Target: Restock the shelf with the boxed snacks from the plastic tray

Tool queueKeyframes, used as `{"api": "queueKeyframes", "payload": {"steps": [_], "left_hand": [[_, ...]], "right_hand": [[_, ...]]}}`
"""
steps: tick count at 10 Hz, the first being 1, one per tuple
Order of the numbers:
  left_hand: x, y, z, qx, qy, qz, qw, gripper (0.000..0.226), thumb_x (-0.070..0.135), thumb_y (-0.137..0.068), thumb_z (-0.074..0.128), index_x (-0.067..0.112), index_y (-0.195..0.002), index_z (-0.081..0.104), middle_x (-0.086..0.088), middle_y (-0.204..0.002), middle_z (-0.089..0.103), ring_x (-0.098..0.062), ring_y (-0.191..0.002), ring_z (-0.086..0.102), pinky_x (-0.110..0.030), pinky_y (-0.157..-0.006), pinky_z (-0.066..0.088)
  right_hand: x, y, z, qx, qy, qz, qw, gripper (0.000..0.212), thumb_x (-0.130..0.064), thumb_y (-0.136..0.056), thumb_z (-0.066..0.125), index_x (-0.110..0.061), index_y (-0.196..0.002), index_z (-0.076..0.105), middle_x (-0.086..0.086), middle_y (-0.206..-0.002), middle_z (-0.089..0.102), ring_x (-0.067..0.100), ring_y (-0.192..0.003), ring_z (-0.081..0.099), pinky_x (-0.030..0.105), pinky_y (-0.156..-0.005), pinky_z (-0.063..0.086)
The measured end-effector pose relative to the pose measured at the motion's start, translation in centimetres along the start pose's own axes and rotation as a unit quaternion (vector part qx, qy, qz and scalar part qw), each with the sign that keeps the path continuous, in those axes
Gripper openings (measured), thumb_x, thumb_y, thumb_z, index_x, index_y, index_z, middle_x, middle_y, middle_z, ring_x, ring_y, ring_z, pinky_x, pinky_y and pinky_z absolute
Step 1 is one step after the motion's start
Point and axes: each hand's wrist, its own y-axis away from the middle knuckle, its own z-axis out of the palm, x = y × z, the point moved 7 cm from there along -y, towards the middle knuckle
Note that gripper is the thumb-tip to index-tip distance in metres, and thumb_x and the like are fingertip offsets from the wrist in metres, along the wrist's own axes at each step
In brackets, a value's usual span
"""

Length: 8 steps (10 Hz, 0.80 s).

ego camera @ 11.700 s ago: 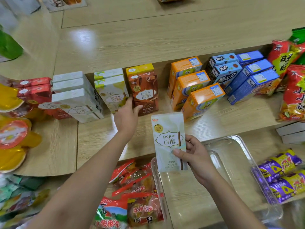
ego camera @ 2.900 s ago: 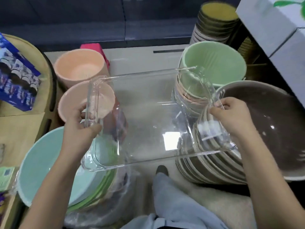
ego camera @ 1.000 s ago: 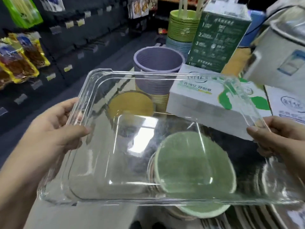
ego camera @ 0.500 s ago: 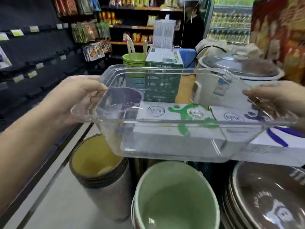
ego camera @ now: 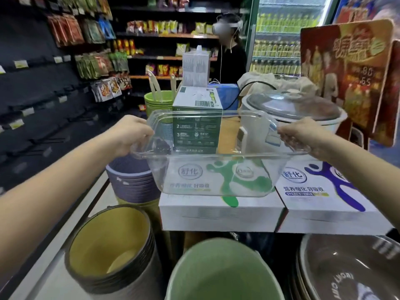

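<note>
1. Head view: your left hand (ego camera: 129, 135) is closed on the left rim of the clear plastic tray (ego camera: 214, 187); your right hand (ego camera: 303, 135) is closed on its right rim.
2. Tray: held level in the air between both hands, above the white cartons; nothing lies in it.
3. White carton, green figure (ego camera: 218, 215): seen partly through the tray, badge reads "舒化".
4. White carton, blue figure (ego camera: 324, 198): just beside the green one, same "舒化" badge, with a line of smaller characters below.
5. Dark green box (ego camera: 198, 100): stands behind the tray, numerals 2 and 3 printed down its face; other text too small to read.
6. Red poster (ego camera: 346, 68): far right, digits "80" and "65" legible.
7. Yellow bucket stack (ego camera: 110, 247), green bucket (ego camera: 223, 271), purple bucket stack (ego camera: 132, 182): low in front of you.
</note>
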Motion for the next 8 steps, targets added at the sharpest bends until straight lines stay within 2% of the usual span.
{"api": "queueKeyframes", "payload": {"steps": [1,2,3,4,5,6,7,8], "left_hand": [[-0.9,-1.1,0.9,0.003,-0.056,0.01,0.998,0.011,0.002,-0.08,0.058,-0.007,-0.081,0.065,-0.011,-0.066,0.054,-0.019,-0.055,0.047,-0.025,-0.053,0.035],[-1.8,-1.9,1.7,-0.007,-0.07,0.003,0.998,0.01,0.004,-0.081,0.058,-0.005,-0.079,0.062,-0.012,-0.07,0.051,-0.021,-0.063,0.046,-0.03,-0.058,0.035],[-3.0,-2.6,2.9,-0.016,-0.087,0.011,0.996,0.007,0.008,-0.084,0.058,0.004,-0.085,0.063,-0.008,-0.077,0.058,-0.022,-0.069,0.051,-0.031,-0.063,0.039],[-3.8,-2.8,3.5,-0.024,-0.08,0.017,0.996,0.016,0.01,-0.085,0.058,0.007,-0.098,0.066,-0.006,-0.082,0.062,-0.02,-0.07,0.053,-0.031,-0.065,0.04],[-4.9,-2.7,4.1,-0.01,-0.055,0.024,0.998,0.018,0.007,-0.086,0.054,0.009,-0.099,0.066,-0.001,-0.068,0.057,-0.017,-0.058,0.048,-0.028,-0.055,0.036],[-5.4,-2.8,4.3,0.001,-0.043,0.021,0.999,0.02,0.006,-0.087,0.053,0.012,-0.102,0.065,0.004,-0.065,0.056,-0.013,-0.054,0.046,-0.027,-0.05,0.034],[-6.1,-2.9,4.3,0.007,0.004,0.007,1.0,0.029,0.013,-0.089,0.055,0.014,-0.117,0.061,0.001,-0.084,0.067,-0.018,-0.069,0.059,-0.032,-0.059,0.045],[-6.2,-2.6,2.9,0.069,-0.036,-0.008,0.997,0.034,0.034,-0.094,0.047,0.014,-0.12,0.058,-0.005,-0.099,0.068,-0.024,-0.085,0.063,-0.036,-0.072,0.047]], "right_hand": [[1.3,-1.2,0.4,-0.005,0.001,0.021,1.0,0.022,-0.008,-0.086,0.058,-0.004,-0.065,0.055,-0.002,-0.038,0.048,0.006,-0.031,0.038,0.014,-0.034,0.024],[2.0,-1.5,0.8,-0.008,-0.002,0.028,1.0,0.025,-0.007,-0.088,0.056,-0.005,-0.063,0.053,-0.004,-0.036,0.046,0.004,-0.029,0.036,0.014,-0.033,0.024],[3.5,-1.7,0.7,-0.004,0.009,0.026,1.0,0.024,-0.007,-0.087,0.057,-0.004,-0.063,0.054,0.004,-0.046,0.046,0.007,-0.032,0.037,0.017,-0.034,0.027],[4.5,-1.7,0.5,0.009,0.0,0.024,1.0,0.023,-0.009,-0.086,0.058,-0.003,-0.064,0.055,0.008,-0.053,0.045,0.009,-0.035,0.037,0.016,-0.034,0.029],[5.4,-1.9,0.7,0.019,-0.02,0.024,0.999,0.024,-0.012,-0.086,0.059,-0.006,-0.064,0.054,0.007,-0.056,0.046,0.011,-0.043,0.04,0.014,-0.034,0.032],[5.3,-1.9,1.0,0.018,-0.038,0.027,0.999,0.023,-0.013,-0.087,0.059,-0.006,-0.066,0.055,0.009,-0.06,0.049,0.016,-0.049,0.043,0.016,-0.035,0.035],[4.7,-1.2,1.4,-0.002,-0.022,0.032,0.999,0.021,-0.018,-0.089,0.058,-0.005,-0.073,0.057,0.01,-0.067,0.053,0.019,-0.055,0.048,0.023,-0.047,0.042],[3.9,-0.5,0.4,0.036,0.068,0.014,0.997,0.03,-0.033,-0.088,0.06,-0.003,-0.091,0.06,0.01,-0.081,0.06,0.023,-0.071,0.055,0.031,-0.064,0.046]]}}
